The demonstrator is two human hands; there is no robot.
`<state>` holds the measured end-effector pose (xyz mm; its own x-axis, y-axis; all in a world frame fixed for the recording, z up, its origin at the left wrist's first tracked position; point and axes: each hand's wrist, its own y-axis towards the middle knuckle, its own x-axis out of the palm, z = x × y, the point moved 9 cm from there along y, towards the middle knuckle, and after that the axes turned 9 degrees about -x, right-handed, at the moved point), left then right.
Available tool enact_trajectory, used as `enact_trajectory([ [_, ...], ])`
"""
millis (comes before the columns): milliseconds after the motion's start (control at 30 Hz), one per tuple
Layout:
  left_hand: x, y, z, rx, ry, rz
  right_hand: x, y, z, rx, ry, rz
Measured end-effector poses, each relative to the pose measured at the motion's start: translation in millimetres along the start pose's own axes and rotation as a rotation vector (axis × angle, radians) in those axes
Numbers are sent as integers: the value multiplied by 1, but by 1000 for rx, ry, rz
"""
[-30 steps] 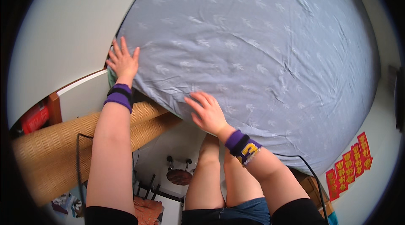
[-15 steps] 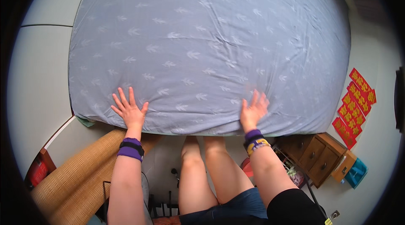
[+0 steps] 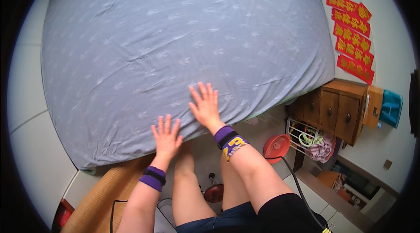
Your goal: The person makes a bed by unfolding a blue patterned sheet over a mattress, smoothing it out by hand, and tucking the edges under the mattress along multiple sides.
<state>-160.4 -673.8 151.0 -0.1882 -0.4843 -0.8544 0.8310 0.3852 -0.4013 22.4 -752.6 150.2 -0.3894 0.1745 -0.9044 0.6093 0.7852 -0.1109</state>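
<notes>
A blue-grey fitted sheet (image 3: 175,58) with a pale leaf print covers the mattress in front of me, wrinkled toward its near edge and right corner. My left hand (image 3: 166,139) lies flat on the sheet close to that near edge, fingers spread. A bit farther in and to the right, my right hand (image 3: 205,107) rests palm down on the cloth, its fingers also apart. Neither hand grips the fabric. Purple wristbands are on both wrists.
A rolled woven mat (image 3: 109,193) leans at the lower left. To the right stand a wooden cabinet (image 3: 334,110), a white rack (image 3: 302,136) and a red basin (image 3: 277,147). A round dark red stool seat (image 3: 214,193) is between my legs. Red paper strips (image 3: 352,36) hang on the wall.
The view has turned rightward, showing more of the cabinet, basin and rack. My hands have come closer together on the sheet, the right one moving inward, and both stay open.
</notes>
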Motion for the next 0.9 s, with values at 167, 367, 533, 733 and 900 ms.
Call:
enact_trajectory([
  [167, 46, -1, 56, 74, 164, -61, -45, -58, 137, 143, -206, -36],
  [367, 40, -5, 96, -102, 253, -108, -140, -267, 424, 1021, -91, 293],
  [533, 53, 36, 248, 147, 24, -13, -131, -290, 563, 1212, 589, 684],
  [733, 96, 99, 419, 299, 77, -52, -120, -300, 637, 1450, 955, 823],
  [900, 113, 112, 474, 344, 184, -106, -146, -283, 633, 1210, 955, 690],
])
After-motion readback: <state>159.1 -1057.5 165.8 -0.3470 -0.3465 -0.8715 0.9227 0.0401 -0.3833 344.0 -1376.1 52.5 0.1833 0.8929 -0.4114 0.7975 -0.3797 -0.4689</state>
